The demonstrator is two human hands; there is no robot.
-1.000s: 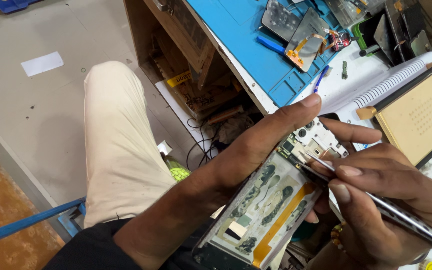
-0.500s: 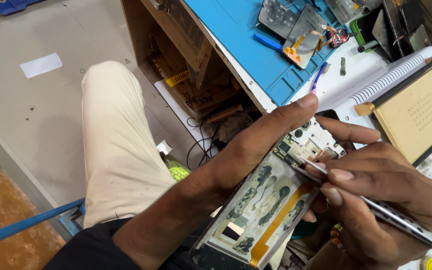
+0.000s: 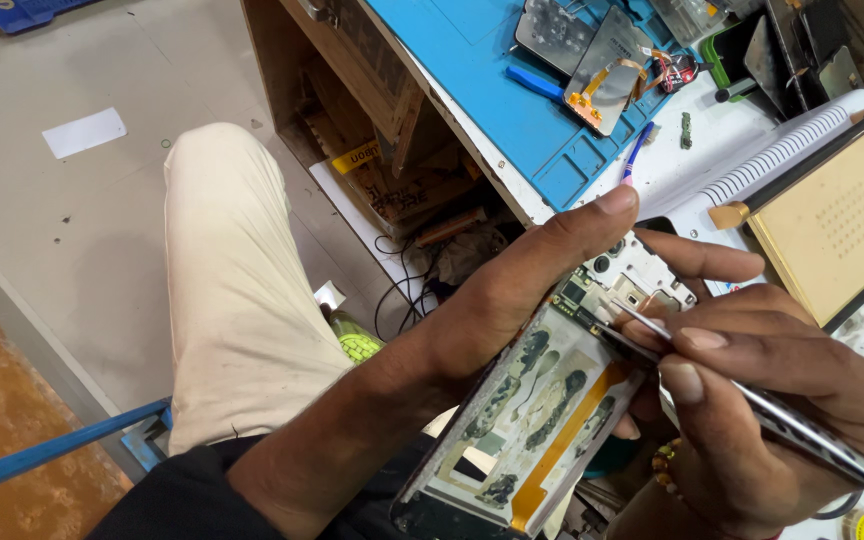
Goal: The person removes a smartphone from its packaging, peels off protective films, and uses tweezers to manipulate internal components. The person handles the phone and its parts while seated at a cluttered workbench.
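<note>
A single head-worn camera looks steeply down and close over the wearer's lap, the left hand point(image 3: 512, 290) and right hand point(image 3: 782, 400) filling the lower right of the frame, a blue work mat point(image 3: 512, 90) crossing the top, floor point(image 3: 102, 200) at left.

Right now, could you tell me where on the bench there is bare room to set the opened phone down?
The blue mat is bare on its left stretch, between the bench edge and the blue tool. Its far right is crowded with a metal plate and flex cables. The spiral notebook and yellow pad fill the right.
</note>
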